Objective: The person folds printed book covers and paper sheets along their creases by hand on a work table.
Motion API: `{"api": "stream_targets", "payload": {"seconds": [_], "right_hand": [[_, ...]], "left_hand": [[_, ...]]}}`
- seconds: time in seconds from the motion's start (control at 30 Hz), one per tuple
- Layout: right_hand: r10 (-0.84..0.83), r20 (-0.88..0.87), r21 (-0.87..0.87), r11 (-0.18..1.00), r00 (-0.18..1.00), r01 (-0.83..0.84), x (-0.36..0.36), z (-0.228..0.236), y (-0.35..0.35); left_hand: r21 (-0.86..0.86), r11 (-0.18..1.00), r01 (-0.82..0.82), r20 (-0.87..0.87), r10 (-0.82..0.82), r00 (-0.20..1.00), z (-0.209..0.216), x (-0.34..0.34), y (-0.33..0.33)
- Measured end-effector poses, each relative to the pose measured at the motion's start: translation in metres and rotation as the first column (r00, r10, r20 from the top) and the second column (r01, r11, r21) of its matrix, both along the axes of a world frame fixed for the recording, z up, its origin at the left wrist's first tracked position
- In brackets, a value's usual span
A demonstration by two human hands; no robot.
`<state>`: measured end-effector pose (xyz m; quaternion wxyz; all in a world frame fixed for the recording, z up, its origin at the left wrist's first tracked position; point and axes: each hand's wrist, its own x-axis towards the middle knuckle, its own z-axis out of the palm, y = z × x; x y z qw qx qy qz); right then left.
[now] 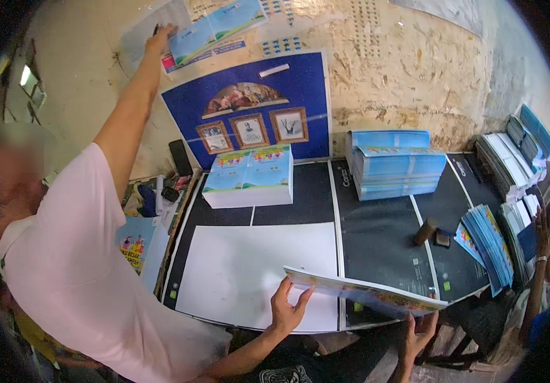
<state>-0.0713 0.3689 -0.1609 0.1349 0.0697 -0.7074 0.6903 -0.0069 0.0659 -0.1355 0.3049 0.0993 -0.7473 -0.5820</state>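
Head view: behind the white sheet (pixel 249 268) on the counter (pixel 377 239), the printed stack (pixel 249 185) looks done; the booklet (pixel 359 291), not yet set down, apparently remains. Fingers of the left hand (pixel 289 314) and right hand (pixel 418 337) grip its opposite ends, by the sheet's near-right corner. Its long axis runs sideways, right end slanting nearer.

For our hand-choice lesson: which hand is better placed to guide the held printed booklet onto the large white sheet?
Probably the left hand: it holds the printed booklet at its left end, overlapping the white sheet in view. The right hand holds the other end, beyond the sheet's right edge.
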Motion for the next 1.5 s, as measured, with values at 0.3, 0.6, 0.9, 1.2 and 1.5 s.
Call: {"api": "stream_targets", "payload": {"seconds": [0.3, 0.6, 0.9, 1.2, 1.5], "right_hand": [[-0.073, -0.015, 0.204, 0.976, 0.997, 0.075, 0.022, 0.008, -0.015], [0.033, 0.118, 0.052, 0.998, 0.993, -0.039, 0.016, 0.035, -0.018], [-0.047, 0.124, -0.035, 0.998, 0.991, 0.052, 0.005, 0.029, -0.014], [0.156, 0.211, 0.067, 0.983, 0.965, -0.173, -0.01, 0.027, 0.018], [-0.011, 0.099, 0.134, 0.991, 0.995, -0.003, 0.013, 0.028, -0.02]], "left_hand": [[0.048, 0.998, -0.048, -0.002, 0.048, 0.999, -0.006, 0.0, 0.002], [0.089, 0.994, -0.061, 0.002, 0.062, 0.998, -0.009, -0.003, 0.005], [0.055, 0.998, -0.033, 0.043, 0.031, 0.999, 0.004, 0.0, -0.005], [0.052, 0.999, 0.001, 0.015, -0.001, 1.0, -0.006, -0.004, -0.019], [0.092, 0.989, -0.111, -0.036, 0.115, 0.993, -0.008, -0.004, 0.0]]}}
